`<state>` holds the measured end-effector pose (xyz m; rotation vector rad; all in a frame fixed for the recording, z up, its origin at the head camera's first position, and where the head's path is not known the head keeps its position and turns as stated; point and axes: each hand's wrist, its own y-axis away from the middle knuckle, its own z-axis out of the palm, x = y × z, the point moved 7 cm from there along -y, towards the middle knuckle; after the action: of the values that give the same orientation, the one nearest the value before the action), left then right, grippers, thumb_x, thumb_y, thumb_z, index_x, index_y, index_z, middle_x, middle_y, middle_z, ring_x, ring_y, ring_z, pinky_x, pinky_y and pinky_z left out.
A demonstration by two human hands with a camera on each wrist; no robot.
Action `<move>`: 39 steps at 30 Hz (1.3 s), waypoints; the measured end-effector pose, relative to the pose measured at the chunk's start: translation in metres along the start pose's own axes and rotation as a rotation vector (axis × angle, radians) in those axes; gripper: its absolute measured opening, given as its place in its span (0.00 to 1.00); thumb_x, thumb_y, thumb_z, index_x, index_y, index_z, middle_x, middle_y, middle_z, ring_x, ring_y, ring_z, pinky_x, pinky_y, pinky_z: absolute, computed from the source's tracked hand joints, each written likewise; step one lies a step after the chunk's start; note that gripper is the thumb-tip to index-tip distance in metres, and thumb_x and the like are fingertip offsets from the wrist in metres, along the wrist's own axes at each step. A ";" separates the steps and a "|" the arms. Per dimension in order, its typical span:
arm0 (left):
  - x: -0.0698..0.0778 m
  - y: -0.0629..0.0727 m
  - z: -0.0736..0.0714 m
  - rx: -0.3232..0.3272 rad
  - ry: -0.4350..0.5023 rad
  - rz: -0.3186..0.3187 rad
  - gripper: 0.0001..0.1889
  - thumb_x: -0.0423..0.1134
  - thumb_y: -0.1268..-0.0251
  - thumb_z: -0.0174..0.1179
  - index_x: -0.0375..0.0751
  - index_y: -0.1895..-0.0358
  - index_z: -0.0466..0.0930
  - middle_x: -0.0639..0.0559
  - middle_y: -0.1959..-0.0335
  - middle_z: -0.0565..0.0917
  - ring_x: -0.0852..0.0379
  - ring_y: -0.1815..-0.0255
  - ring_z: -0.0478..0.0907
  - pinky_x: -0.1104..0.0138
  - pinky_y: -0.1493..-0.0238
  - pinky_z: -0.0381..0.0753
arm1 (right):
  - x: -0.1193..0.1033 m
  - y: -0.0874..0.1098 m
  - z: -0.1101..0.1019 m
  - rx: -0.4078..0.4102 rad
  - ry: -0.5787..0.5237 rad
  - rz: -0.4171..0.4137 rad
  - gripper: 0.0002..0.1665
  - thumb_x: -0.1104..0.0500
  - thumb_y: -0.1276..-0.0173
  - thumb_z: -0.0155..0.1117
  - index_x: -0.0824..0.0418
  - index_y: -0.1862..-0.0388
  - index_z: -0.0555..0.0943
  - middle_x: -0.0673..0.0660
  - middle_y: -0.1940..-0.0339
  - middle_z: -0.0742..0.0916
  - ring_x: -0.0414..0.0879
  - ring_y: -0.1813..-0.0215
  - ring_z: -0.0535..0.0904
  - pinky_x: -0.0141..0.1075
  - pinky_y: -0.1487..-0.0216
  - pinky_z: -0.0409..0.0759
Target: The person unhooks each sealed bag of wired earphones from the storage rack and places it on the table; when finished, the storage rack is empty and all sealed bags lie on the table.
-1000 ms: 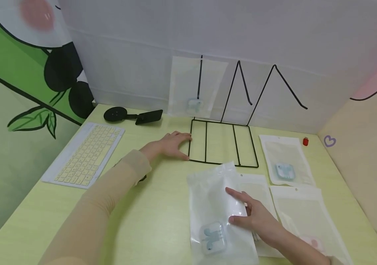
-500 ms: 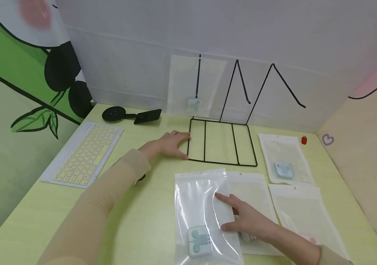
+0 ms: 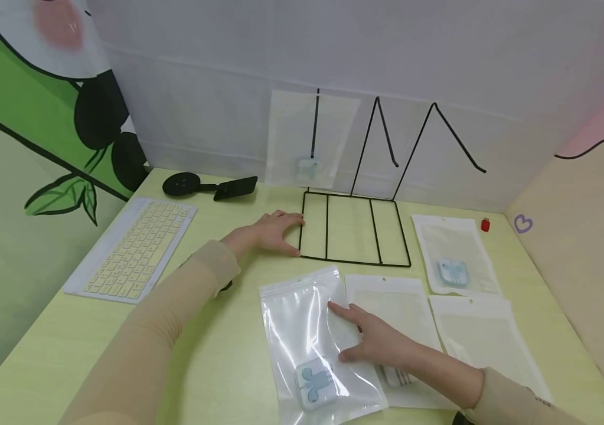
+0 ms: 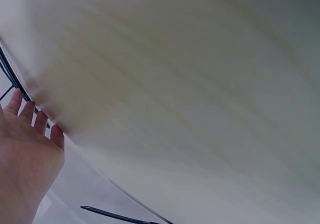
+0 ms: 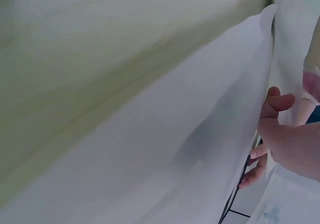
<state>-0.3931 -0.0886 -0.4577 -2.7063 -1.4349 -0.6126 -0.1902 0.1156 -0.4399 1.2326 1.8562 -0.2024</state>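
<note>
In the head view my left hand (image 3: 275, 231) rests at the left side of a black wire display rack (image 3: 355, 196), thumb and fingertips spread along its bar. The left wrist view shows that hand (image 4: 30, 149) with its fingers at the dark bar. My right hand (image 3: 373, 339) holds a glossy zip bag (image 3: 291, 319) by its right side, index finger and thumb on top. Inside the bag is a pair of wired earphones in a square case (image 3: 314, 383). A similar bag (image 3: 286, 124) hangs on the rack's left hook. In the right wrist view white sheeting covers much beside my right hand (image 5: 290, 139).
White zip bags lie to the right: one under my right forearm (image 3: 408, 295), one behind (image 3: 440, 227), and one at the front right (image 3: 472, 321). A keyboard (image 3: 131, 254) and a black stand (image 3: 208, 186) are at left. A small red object (image 3: 485, 224) lies at the back right.
My right hand has moved left with the zip bag, which has gone from raised and tilted to lying flatter, uncovering more of the bag beneath. My left hand has stayed at the rack.
</note>
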 end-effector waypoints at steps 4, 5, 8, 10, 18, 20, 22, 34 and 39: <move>0.001 0.000 0.000 0.007 -0.007 0.010 0.45 0.66 0.49 0.61 0.54 0.28 0.57 0.56 0.24 0.51 0.46 0.26 0.47 0.42 0.31 0.47 | -0.001 -0.006 0.001 0.028 -0.014 0.002 0.55 0.59 0.54 0.77 0.46 0.27 0.61 0.74 0.28 0.59 0.67 0.29 0.57 0.60 0.34 0.58; 0.001 0.000 0.000 0.009 -0.008 0.012 0.45 0.66 0.49 0.61 0.53 0.28 0.57 0.56 0.24 0.51 0.46 0.26 0.48 0.42 0.31 0.48 | -0.001 -0.007 0.001 0.030 -0.028 0.004 0.56 0.60 0.54 0.77 0.47 0.26 0.60 0.73 0.28 0.58 0.67 0.29 0.56 0.60 0.33 0.57; 0.002 -0.001 0.000 0.014 -0.006 0.017 0.45 0.65 0.49 0.62 0.52 0.28 0.58 0.55 0.24 0.52 0.45 0.26 0.48 0.41 0.32 0.48 | 0.000 -0.009 0.003 0.011 -0.061 0.008 0.58 0.60 0.54 0.77 0.47 0.25 0.57 0.72 0.27 0.57 0.66 0.29 0.56 0.59 0.33 0.57; 0.001 -0.001 0.000 0.012 -0.008 0.013 0.45 0.65 0.49 0.62 0.53 0.28 0.57 0.56 0.24 0.51 0.46 0.26 0.48 0.41 0.32 0.48 | -0.001 -0.009 0.006 -0.023 -0.074 -0.001 0.59 0.59 0.53 0.77 0.48 0.24 0.55 0.72 0.27 0.56 0.65 0.30 0.60 0.58 0.34 0.59; 0.000 -0.002 0.001 0.004 -0.012 0.004 0.45 0.66 0.48 0.61 0.54 0.28 0.56 0.57 0.24 0.51 0.47 0.26 0.47 0.42 0.31 0.46 | -0.011 -0.004 0.008 -0.108 0.191 -0.155 0.62 0.52 0.51 0.77 0.59 0.24 0.51 0.65 0.37 0.72 0.54 0.42 0.73 0.47 0.40 0.71; 0.000 -0.002 0.001 0.005 -0.013 0.007 0.45 0.66 0.48 0.61 0.54 0.28 0.56 0.57 0.24 0.50 0.46 0.25 0.47 0.42 0.31 0.46 | -0.011 -0.004 0.008 -0.108 0.288 -0.159 0.63 0.49 0.52 0.77 0.59 0.24 0.51 0.65 0.37 0.74 0.54 0.41 0.74 0.46 0.39 0.71; 0.000 -0.002 0.002 0.005 -0.014 0.008 0.46 0.67 0.49 0.61 0.54 0.28 0.56 0.57 0.24 0.50 0.46 0.25 0.46 0.43 0.31 0.46 | -0.011 -0.004 0.008 -0.098 0.389 -0.160 0.64 0.46 0.54 0.78 0.58 0.24 0.52 0.65 0.37 0.75 0.55 0.38 0.72 0.47 0.37 0.69; -0.002 -0.003 0.002 0.014 -0.002 0.004 0.45 0.66 0.49 0.62 0.54 0.28 0.56 0.57 0.24 0.51 0.47 0.25 0.47 0.42 0.31 0.45 | -0.014 -0.014 0.007 0.036 0.663 -0.204 0.62 0.32 0.64 0.76 0.62 0.32 0.68 0.52 0.55 0.78 0.46 0.58 0.75 0.41 0.55 0.77; -0.003 -0.004 0.002 0.012 0.000 0.005 0.46 0.66 0.49 0.62 0.54 0.28 0.56 0.57 0.24 0.51 0.47 0.26 0.47 0.42 0.31 0.45 | -0.016 -0.015 0.007 0.030 0.753 -0.243 0.62 0.29 0.65 0.74 0.56 0.32 0.68 0.47 0.60 0.74 0.42 0.62 0.68 0.34 0.64 0.69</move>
<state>-0.3967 -0.0885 -0.4611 -2.6994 -1.4268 -0.6019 -0.1961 0.0939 -0.4365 1.1888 2.6597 0.1297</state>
